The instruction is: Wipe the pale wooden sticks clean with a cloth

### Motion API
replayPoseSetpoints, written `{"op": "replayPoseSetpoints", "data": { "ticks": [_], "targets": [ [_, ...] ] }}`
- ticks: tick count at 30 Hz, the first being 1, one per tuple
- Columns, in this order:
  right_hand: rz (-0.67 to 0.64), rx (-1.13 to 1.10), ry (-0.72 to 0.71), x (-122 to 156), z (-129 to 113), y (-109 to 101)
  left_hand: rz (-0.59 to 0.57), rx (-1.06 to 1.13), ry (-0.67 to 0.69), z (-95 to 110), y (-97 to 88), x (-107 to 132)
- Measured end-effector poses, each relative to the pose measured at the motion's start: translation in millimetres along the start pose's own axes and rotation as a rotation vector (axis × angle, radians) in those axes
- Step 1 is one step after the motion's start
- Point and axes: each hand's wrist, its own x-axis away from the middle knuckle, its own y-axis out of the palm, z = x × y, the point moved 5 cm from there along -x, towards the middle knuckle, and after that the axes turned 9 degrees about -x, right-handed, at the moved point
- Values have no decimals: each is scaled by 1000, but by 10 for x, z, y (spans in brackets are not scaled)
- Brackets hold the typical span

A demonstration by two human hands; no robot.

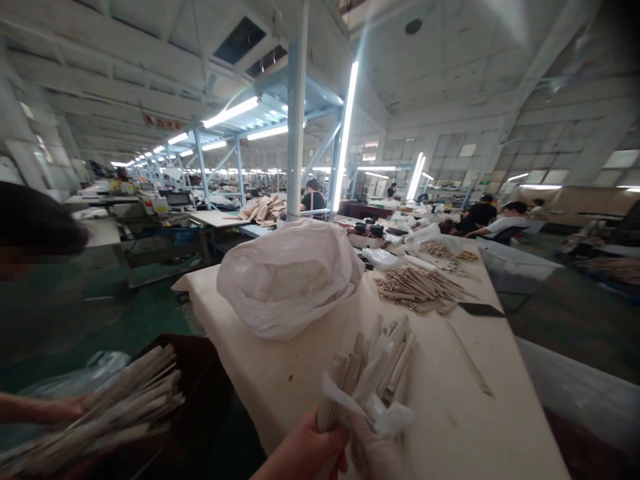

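My left hand (307,448) is closed around a bundle of flat beige strips (373,363) at the bottom middle, held over the near end of a cream work table (450,413). A scrap of clear plastic wrap (387,419) clings to the bundle just above my fingers. My right hand is out of the picture. At the lower left another person's hand (55,408) grips a second, longer bundle of beige strips (115,407).
A bulging white plastic bag (287,277) lies on the table's far left. Beyond it sits a loose pile of strips (420,287), a dark flat piece (480,310) and a long thin stick (470,363). Other workers sit at tables further back. A dark box (200,373) stands left of the table.
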Motion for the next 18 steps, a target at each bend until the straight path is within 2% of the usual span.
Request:
{"op": "replayPoseSetpoints", "data": {
  "ticks": [3,6,8,11,15,18],
  "targets": [
    [156,-11,-5,37,-80,-153,-38,-46,-9,-5,35,-3],
    [251,-45,-22,39,-203,-250,-8,-55,-118,-44,51,-3],
    [215,-45,37,14,-147,-226,38,-69,-147,-37,52,-37],
    [123,-58,102,-25,-12,-169,99,-76,-55,46,39,-108],
    [168,-120,82,-84,-42,-217,58,-119,26,55,79,-189],
    [176,-184,205,-146,-48,-235,145,-214,16,11,18,-324]
  ]
}}
